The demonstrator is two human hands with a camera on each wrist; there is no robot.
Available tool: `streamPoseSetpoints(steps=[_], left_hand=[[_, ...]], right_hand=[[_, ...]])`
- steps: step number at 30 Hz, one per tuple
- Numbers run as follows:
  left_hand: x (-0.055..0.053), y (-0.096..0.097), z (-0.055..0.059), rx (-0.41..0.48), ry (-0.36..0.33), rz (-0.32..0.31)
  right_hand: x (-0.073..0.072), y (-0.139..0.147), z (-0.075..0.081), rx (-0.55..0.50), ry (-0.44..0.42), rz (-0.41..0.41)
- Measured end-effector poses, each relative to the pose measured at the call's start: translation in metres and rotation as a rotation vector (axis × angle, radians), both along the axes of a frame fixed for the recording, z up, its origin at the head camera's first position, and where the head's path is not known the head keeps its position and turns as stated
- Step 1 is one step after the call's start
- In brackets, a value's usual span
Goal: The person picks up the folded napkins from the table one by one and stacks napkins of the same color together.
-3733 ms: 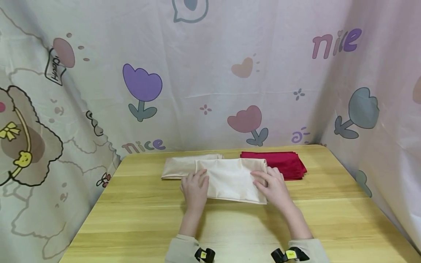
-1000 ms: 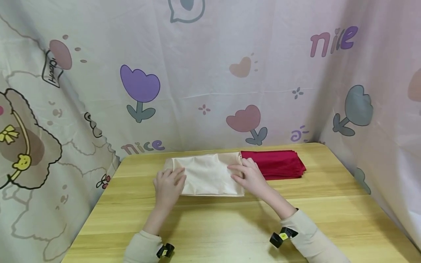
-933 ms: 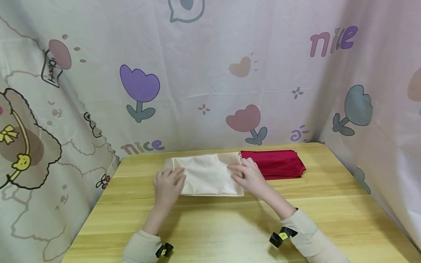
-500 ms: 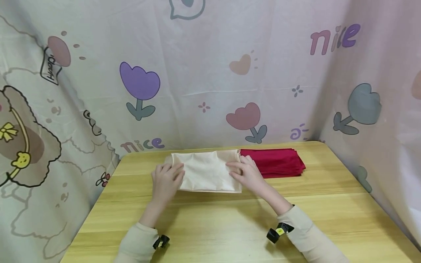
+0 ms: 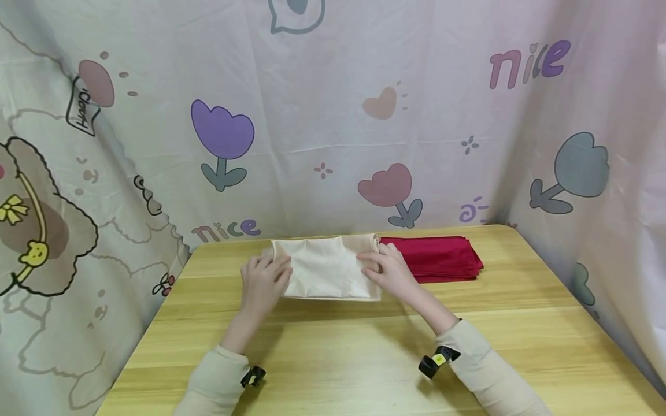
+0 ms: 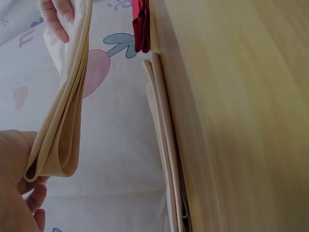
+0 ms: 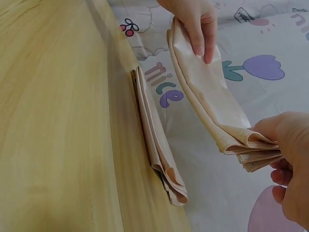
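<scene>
Both hands hold a folded cream cloth (image 5: 325, 268) in the air. My left hand (image 5: 262, 283) pinches its left end, with the thumb on the near face. At the right end, my right hand (image 5: 390, 271) grips the stacked layers between thumb and fingers, as the right wrist view also shows. Below the held bundle, another folded cream cloth (image 7: 157, 137) lies on the table, apart from it. The held one hides most of this lower cloth in the head view. A folded red cloth (image 5: 434, 258) lies just right of my right hand.
The pieces are near the back edge of a wooden table (image 5: 333, 358). Behind it hangs a pale printed curtain (image 5: 312, 115), which also runs along both sides.
Over the earlier frames, both hands carried the cream cloth left and back, over the lower cream cloth. In the last second it has shifted slightly farther back. The red cloth stays put.
</scene>
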State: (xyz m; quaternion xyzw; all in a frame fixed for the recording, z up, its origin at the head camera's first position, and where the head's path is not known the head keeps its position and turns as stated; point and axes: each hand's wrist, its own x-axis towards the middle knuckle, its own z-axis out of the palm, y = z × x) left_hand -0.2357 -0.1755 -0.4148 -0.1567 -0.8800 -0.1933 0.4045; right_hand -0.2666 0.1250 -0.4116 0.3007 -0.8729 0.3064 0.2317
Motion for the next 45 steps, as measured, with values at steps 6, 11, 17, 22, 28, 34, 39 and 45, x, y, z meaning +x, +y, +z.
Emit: streamPoseSetpoints(steps=[6, 11, 17, 22, 28, 34, 39, 45], left_hand=[[-0.003, -0.002, 0.003, -0.02, 0.012, -0.011], [-0.007, -0.003, 0.003, -0.035, 0.037, -0.023], [-0.012, -0.006, 0.004, -0.048, 0.031, -0.025], [-0.017, -0.008, 0.006, -0.062, 0.043, -0.023], [-0.02, -0.007, 0.012, -0.067, 0.036, -0.017], [-0.024, -0.01, 0.017, -0.075, 0.01, 0.0], [-0.027, -0.013, 0.02, -0.093, 0.042, -0.01], [-0.031, -0.019, 0.02, -0.093, 0.035, -0.012]], right_hand=[[-0.005, -0.001, -0.001, 0.007, -0.039, -0.007], [-0.009, -0.002, 0.0, 0.003, -0.041, -0.002], [-0.016, -0.003, 0.002, 0.0, -0.067, 0.002], [-0.02, -0.005, 0.002, -0.006, -0.064, 0.007], [-0.026, -0.006, 0.003, 0.002, -0.083, 0.0], [-0.03, -0.008, 0.008, 0.011, -0.091, 0.006], [-0.033, -0.01, 0.012, 0.016, -0.073, 0.009], [-0.037, -0.014, 0.014, 0.019, -0.045, 0.024]])
